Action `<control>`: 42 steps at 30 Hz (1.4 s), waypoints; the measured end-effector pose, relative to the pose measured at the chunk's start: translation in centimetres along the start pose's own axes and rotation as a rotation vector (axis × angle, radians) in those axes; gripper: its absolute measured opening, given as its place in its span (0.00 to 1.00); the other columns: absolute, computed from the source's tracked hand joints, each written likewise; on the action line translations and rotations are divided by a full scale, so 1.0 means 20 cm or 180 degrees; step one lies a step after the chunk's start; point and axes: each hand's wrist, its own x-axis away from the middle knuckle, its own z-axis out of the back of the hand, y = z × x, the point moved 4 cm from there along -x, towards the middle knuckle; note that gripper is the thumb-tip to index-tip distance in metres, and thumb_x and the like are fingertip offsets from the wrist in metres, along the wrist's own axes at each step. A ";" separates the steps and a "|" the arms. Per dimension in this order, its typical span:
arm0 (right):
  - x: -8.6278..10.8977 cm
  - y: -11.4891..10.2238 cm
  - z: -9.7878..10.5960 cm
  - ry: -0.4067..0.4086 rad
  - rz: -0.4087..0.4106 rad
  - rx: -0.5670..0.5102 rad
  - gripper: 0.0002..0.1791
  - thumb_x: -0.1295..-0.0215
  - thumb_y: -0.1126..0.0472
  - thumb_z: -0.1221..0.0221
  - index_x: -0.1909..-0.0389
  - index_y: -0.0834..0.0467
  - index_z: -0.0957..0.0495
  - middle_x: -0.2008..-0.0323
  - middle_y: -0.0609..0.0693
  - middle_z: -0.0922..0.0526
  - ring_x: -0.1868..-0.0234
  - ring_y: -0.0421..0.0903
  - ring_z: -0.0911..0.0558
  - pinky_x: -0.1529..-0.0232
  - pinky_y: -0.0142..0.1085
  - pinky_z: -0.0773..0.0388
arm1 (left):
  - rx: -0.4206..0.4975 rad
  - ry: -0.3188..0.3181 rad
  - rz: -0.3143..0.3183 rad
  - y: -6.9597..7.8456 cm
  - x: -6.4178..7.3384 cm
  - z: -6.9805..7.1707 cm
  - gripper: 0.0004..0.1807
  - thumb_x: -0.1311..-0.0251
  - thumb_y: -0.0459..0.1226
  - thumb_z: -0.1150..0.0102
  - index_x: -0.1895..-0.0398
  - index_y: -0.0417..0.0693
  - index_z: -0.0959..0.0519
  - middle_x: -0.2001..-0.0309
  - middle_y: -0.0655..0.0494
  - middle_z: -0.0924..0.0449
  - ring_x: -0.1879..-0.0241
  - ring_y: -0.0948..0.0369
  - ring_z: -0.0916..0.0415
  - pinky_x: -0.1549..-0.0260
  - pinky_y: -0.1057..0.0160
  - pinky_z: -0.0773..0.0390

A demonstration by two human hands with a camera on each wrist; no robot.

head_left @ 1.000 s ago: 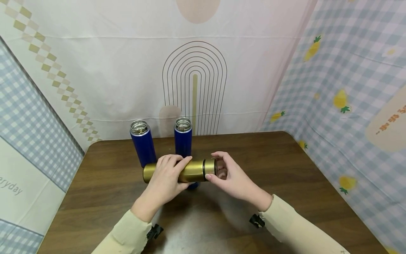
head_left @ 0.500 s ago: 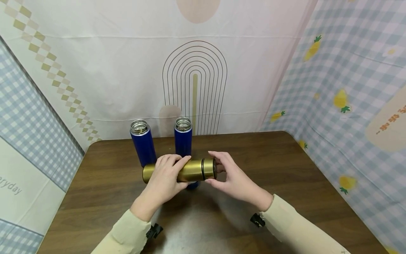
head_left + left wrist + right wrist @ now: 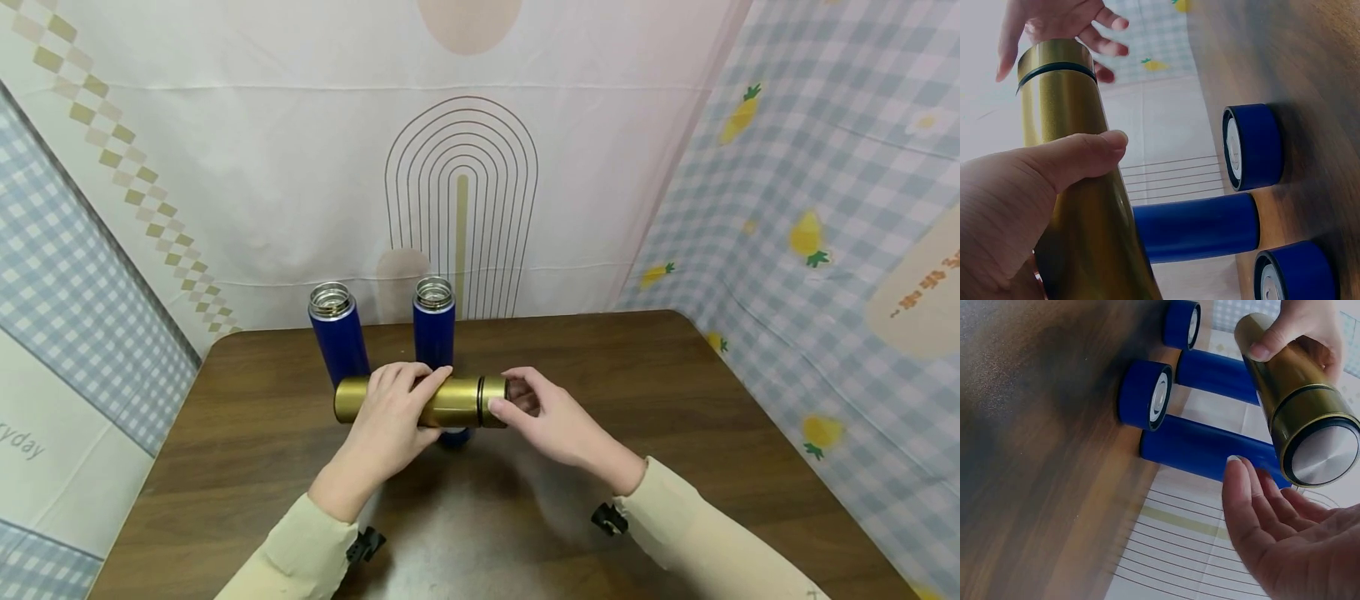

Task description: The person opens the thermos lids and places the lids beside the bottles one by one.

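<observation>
My left hand (image 3: 390,425) grips a gold thermos bottle (image 3: 455,403) round its body, holding it sideways above the table. Its gold lid (image 3: 493,402) is on and points right. My right hand (image 3: 553,423) is at the lid end, fingers loosely bent and spread, with the thumb overlapping the lid in the head view. The right wrist view shows those fingers (image 3: 1241,494) apart from the lid's silver top (image 3: 1324,455). Behind stand two blue thermos bottles (image 3: 341,342) (image 3: 433,333) with open steel mouths. The gold bottle partly hides them.
Two blue lids (image 3: 1259,147) (image 3: 1302,272) rest on the brown wooden table (image 3: 637,383) in front of the blue bottles. Patterned cloth (image 3: 300,183) hangs behind the table and at both sides. Black wrist cameras (image 3: 365,546) sit by the sleeves.
The right fingers and thumb shift about the lid end, the thumb now lying over the lid in the head view. The gold bottle moves slightly left in the left hand's grip.
</observation>
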 end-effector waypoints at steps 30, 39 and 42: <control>0.00 0.00 -0.03 -0.0191 0.0483 -0.0248 0.46 0.47 0.42 0.31 0.30 0.46 0.43 0.46 0.46 0.30 0.56 0.44 0.22 0.58 0.43 0.20 | -0.0061 -0.0143 0.0100 0.00 0.00 0.00 0.44 0.65 0.44 0.20 0.37 0.50 0.27 0.52 0.50 0.25 0.50 0.48 0.31 0.44 0.46 0.38; 0.00 0.02 -0.03 -0.0219 0.0141 0.0010 0.40 0.41 0.36 0.39 0.33 0.49 0.39 0.55 0.46 0.22 0.56 0.41 0.22 0.56 0.37 0.22 | -0.0183 -0.0130 0.0009 0.02 0.00 -0.01 0.43 0.63 0.44 0.20 0.38 0.50 0.27 0.49 0.47 0.26 0.48 0.47 0.32 0.44 0.46 0.38; 0.01 0.02 -0.03 -0.0253 0.0162 0.0056 0.39 0.40 0.36 0.40 0.33 0.49 0.38 0.59 0.46 0.21 0.59 0.41 0.21 0.57 0.37 0.22 | -0.0185 -0.0130 0.0013 0.02 0.00 -0.01 0.43 0.63 0.44 0.20 0.38 0.50 0.27 0.49 0.47 0.26 0.48 0.47 0.32 0.44 0.46 0.38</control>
